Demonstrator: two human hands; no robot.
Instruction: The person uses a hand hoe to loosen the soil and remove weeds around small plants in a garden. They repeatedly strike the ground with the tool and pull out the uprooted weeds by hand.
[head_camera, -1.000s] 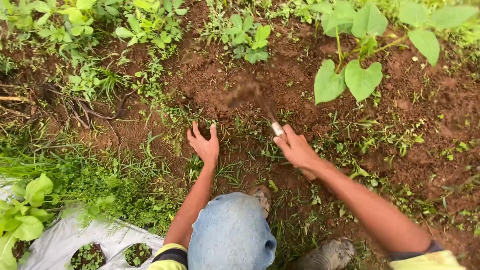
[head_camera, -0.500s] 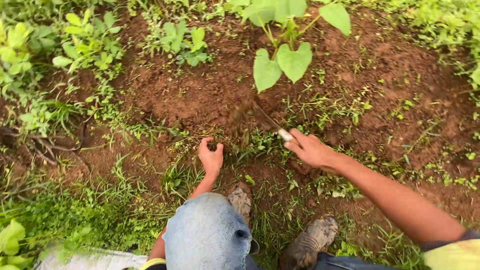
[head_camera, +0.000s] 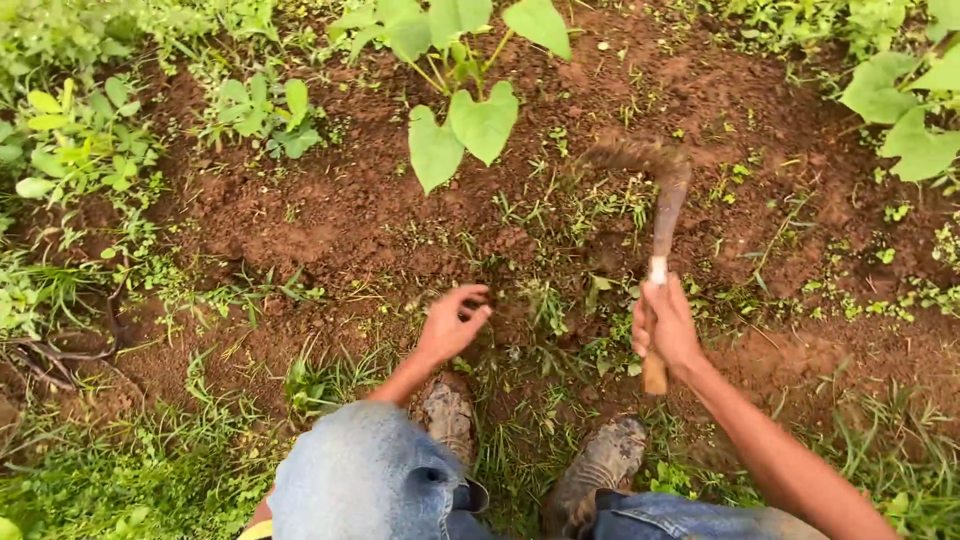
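Nearest the camera, a bent knee in faded blue denim (head_camera: 365, 475) fills the bottom edge, with two mud-caked shoes (head_camera: 600, 470) planted in thin grass just beyond it. Above the knee the left hand (head_camera: 452, 322) reaches out over a patch of small weeds (head_camera: 545, 300), its fingers loosely curled and apart, holding nothing and hovering close to the ground. To its right, well apart, the right hand (head_camera: 665, 325) is clamped around the wooden handle of a small sickle (head_camera: 660, 230); the handle's butt shows below the fist, and the curved, blurred blade rises away from the hand and hooks to the left over the bare reddish soil (head_camera: 330, 215). Farther off, a young plant with broad heart-shaped leaves (head_camera: 460, 125) stands in that soil, and denser green weeds line the left edge.
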